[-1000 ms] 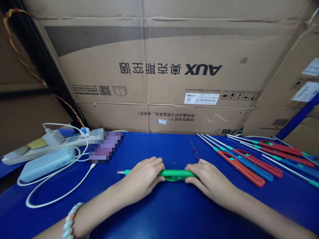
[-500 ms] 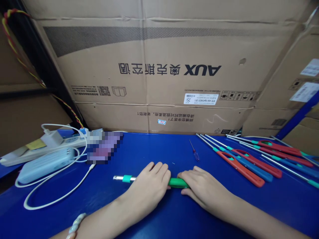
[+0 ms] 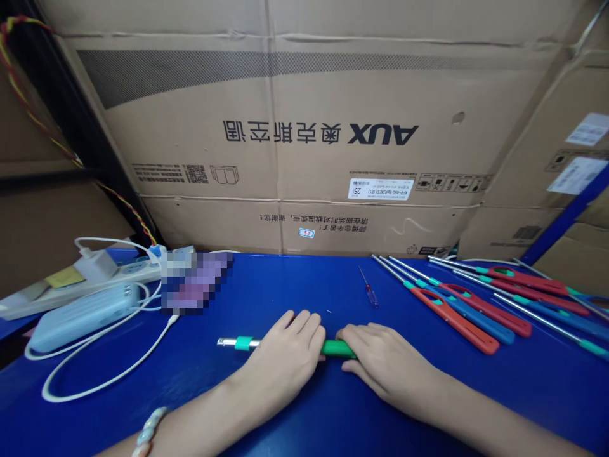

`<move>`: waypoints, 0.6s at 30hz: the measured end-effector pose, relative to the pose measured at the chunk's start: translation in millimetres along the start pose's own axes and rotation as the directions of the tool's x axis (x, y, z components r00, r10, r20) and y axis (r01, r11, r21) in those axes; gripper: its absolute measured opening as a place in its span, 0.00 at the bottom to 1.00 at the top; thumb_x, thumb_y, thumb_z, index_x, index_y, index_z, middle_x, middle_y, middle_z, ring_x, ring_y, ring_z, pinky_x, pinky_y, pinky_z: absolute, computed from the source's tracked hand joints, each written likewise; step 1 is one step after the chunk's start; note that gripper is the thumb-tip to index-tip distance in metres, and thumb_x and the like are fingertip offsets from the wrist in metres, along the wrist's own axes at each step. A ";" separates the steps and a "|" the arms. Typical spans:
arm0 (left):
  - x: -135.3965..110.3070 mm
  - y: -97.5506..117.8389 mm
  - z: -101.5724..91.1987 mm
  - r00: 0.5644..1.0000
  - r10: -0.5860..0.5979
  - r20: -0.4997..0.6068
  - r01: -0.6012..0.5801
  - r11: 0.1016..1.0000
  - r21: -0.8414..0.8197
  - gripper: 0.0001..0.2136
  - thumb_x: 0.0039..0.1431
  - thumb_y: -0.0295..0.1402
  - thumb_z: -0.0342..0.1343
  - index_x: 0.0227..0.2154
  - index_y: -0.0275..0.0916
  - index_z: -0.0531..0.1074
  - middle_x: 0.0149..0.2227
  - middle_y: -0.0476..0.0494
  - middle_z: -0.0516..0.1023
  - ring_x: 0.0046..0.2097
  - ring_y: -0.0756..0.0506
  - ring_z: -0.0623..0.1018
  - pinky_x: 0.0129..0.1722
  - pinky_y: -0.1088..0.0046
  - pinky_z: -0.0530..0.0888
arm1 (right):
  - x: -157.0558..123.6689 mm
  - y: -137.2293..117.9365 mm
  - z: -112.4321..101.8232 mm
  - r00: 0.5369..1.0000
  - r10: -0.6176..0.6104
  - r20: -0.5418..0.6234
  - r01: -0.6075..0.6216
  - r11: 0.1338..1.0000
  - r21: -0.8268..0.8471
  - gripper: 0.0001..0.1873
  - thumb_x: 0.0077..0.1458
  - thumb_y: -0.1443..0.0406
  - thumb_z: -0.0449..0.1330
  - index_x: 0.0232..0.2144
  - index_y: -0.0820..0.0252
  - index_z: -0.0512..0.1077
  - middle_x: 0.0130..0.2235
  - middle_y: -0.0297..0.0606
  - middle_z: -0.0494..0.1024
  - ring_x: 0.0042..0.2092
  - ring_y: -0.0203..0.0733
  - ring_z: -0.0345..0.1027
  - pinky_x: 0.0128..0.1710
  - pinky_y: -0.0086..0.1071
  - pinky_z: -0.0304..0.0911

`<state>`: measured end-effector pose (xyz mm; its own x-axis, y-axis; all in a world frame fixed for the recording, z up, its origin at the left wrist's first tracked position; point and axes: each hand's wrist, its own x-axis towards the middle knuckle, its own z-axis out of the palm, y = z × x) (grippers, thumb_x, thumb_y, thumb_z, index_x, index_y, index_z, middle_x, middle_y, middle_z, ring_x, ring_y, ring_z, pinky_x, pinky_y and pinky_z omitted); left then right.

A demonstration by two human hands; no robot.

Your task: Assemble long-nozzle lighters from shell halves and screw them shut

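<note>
Both hands are closed on a green long-nosed lighter (image 3: 337, 348) lying crosswise over the blue table (image 3: 266, 419). My left hand (image 3: 295, 346) wraps its front part, and the metal tube with a light-green band sticks out to the left. My right hand (image 3: 375, 358) grips the rear end of the handle, covering most of it. A short stretch of green handle shows between the hands. Behind the right hand lies a small screwdriver (image 3: 372, 295) with a clear purplish handle. A tiny pale sliver (image 3: 328, 311) rests on the table just beyond the hands.
Several similar lighters lie at the right, including an orange-red one (image 3: 457, 317). On the left are a power strip (image 3: 143, 274), a light-blue power bank (image 3: 85, 317), a white cable (image 3: 102, 387) and a blurred-out purple item (image 3: 204, 279). A cardboard sheet (image 3: 309, 82) stands behind.
The view has shifted slightly, so the background and the lighters at the right sit a little further left. Both hands keep their hold on the green lighter, with almost no movement.
</note>
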<state>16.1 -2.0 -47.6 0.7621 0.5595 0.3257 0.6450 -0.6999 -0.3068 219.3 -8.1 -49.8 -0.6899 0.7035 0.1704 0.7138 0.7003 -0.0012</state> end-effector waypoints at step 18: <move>5.3 -28.9 -14.9 0.996 -0.040 0.081 0.057 0.975 -0.213 0.20 0.59 0.41 0.59 0.49 0.35 0.65 0.45 0.40 0.72 0.46 0.38 0.70 0.44 0.61 0.66 | 3.6 5.5 -5.5 0.998 0.066 0.007 -0.064 0.984 -0.169 0.06 0.58 0.67 0.59 0.33 0.60 0.63 0.28 0.35 0.76 0.28 0.43 0.72 0.27 0.32 0.54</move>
<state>0.7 14.6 -23.7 0.7376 0.6215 0.2641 0.6604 -0.7455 -0.0901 221.4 -2.4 -43.8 -0.6423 0.7489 0.1633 0.7664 0.6236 0.1544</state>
